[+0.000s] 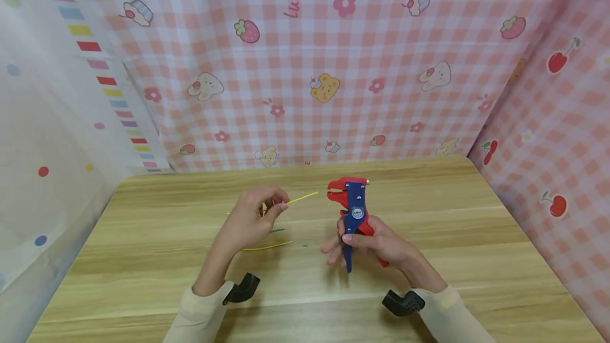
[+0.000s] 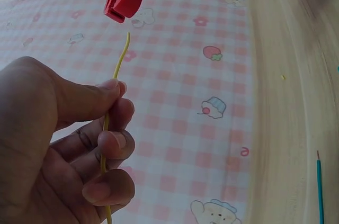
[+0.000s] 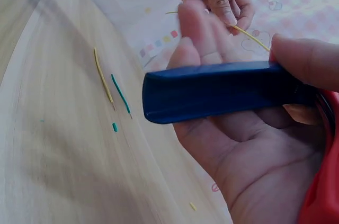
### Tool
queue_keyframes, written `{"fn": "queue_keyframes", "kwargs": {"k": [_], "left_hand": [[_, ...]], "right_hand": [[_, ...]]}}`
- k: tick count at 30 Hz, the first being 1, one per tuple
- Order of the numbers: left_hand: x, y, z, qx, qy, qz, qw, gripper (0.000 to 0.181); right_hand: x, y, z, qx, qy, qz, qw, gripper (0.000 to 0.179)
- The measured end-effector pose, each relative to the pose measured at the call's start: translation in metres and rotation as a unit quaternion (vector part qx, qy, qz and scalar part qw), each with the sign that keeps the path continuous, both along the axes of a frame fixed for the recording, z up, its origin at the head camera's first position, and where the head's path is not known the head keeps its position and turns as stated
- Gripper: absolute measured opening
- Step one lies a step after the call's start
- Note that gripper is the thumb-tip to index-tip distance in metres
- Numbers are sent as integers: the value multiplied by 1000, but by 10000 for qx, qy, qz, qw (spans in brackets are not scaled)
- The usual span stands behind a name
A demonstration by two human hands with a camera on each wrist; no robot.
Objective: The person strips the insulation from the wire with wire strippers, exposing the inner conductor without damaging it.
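My left hand [image 1: 249,217] pinches a thin yellow wire [image 1: 302,197] between thumb and fingertips. Its free end points right, toward the tool's jaws and a short gap from them. In the left wrist view this yellow wire [image 2: 122,60] runs down across the curled fingers, and its tip still has yellow covering. My right hand [image 1: 386,242] holds a red and blue wire stripper [image 1: 355,202] upright, thumb on the blue handle and the other fingers loosely extended behind it. The right wrist view has the blue handle [image 3: 212,94] close up, with the stripper's head out of sight.
On the wooden table [image 1: 476,258] lie another yellow wire [image 3: 102,75] and a green wire [image 3: 121,93], both with bare ends. Nearby are a small green piece [image 3: 115,127] and a small yellow piece [image 3: 193,206]. A checked pink curtain [image 1: 295,68] stands behind the table.
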State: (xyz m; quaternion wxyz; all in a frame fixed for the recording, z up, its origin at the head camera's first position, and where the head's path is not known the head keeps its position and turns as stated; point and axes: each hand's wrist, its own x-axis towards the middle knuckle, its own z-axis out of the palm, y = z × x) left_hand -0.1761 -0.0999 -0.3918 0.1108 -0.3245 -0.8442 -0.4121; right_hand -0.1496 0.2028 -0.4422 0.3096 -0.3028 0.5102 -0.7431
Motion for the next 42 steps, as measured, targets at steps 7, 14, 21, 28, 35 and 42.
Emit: {"fn": "queue_keyframes", "kwargs": {"k": [7, 14, 21, 28, 35, 42], "left_hand": [[3, 1, 4, 70, 44, -105, 9999, 10], [7, 2, 10, 161, 124, -173, 9996, 10], [8, 3, 11, 256, 189, -274, 9991, 11], [11, 4, 15, 287, 161, -309, 9990, 11], [11, 3, 17, 319, 148, -230, 9991, 11], [12, 3, 18, 441, 261, -228, 9984, 12]], "right_hand": [[5, -1, 6, 58, -2, -121, 9999, 13], [7, -5, 9, -158, 283, 34, 9995, 14], [7, -6, 10, -294, 404, 159, 9986, 17], [8, -6, 12, -313, 403, 166, 9986, 17], [8, -6, 12, -260, 382, 125, 9989, 15], [8, -7, 11, -102, 431, 101, 9990, 15]]}}
